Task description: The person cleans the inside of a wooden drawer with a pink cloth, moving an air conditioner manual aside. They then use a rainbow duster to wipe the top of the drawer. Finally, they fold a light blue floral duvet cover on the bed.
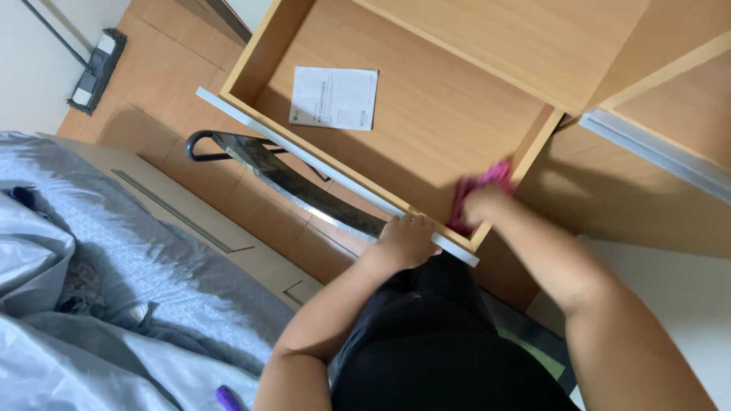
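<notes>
We steady the open wooden drawer (426, 114) by its front edge with our left hand (406, 240) while our right hand (484, 204) (blurred) clutches a pink cloth (478, 194) in the corner — lean harder and the drawer could tip, or a sweep could catch the white leaflet (333, 97).

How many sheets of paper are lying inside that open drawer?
1. A white printed sheet lies flat near the far left part of the drawer. The right hand and pink cloth cover one corner, so something there could be hidden.

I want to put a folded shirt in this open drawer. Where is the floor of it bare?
The drawer floor is bare between the white leaflet and the pink cloth, and along the back wall. The near right corner is crowded: the right hand presses the cloth there, and the left hand grips the front edge.
</notes>
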